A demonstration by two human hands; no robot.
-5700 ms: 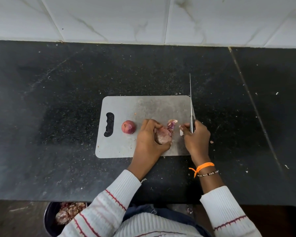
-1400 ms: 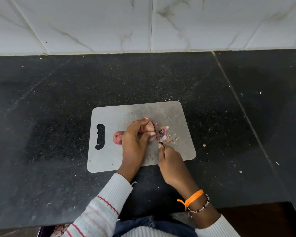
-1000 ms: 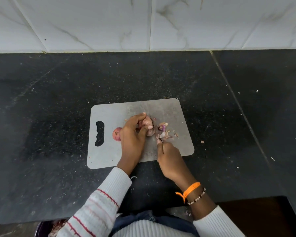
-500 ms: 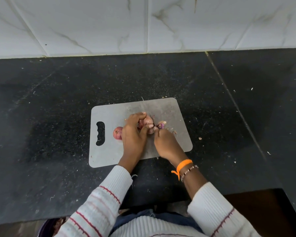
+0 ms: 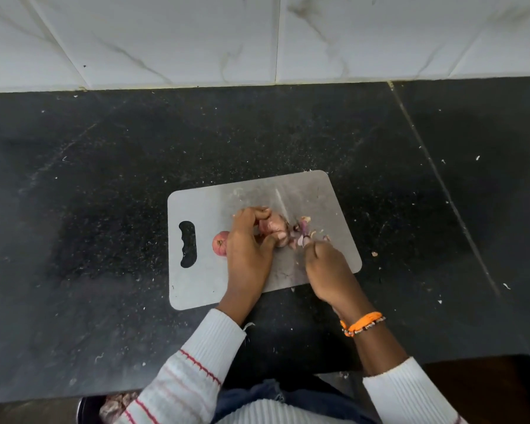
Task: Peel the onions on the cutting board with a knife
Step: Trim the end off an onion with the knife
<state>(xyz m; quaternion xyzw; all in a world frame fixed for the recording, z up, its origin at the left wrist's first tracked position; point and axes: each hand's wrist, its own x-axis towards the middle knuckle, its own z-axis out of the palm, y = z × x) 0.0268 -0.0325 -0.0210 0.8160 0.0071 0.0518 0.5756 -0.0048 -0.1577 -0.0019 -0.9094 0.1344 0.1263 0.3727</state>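
Onion (image 5: 273,229) in our left hand (image 5: 249,251) sits near the middle of the grey cutting board (image 5: 202,280), its skin pale pink and partly loosened. We curl our fingers over its top and press our thumb against its near side, so the grip is closed round it. Just to its right lies a small heap of purple and white peel scraps (image 5: 304,230), touching the board. Our right hand (image 5: 329,272) is beside that heap with the fingers folded inward, closed on the knife (image 5: 280,201), whose thin blade runs up the board from behind the onion as a faint, blurred streak; the handle is hidden inside the fist. A second onion (image 5: 220,243), red and whole-looking, rests on the board just left of our left hand, between it and the board's dark handle slot (image 5: 188,243). The board lies on a black speckled countertop (image 5: 104,209) dotted with pale flecks, one larger bit off the board's right edge. Our right wrist carries an orange band (image 5: 363,322) with a beaded one against it, and both sleeves are white ribbed knit with red stripes. Behind the counter runs a white marbled tile wall (image 5: 196,38). At the lower left edge, a dark bowl (image 5: 84,411) holds what looks like peelings.
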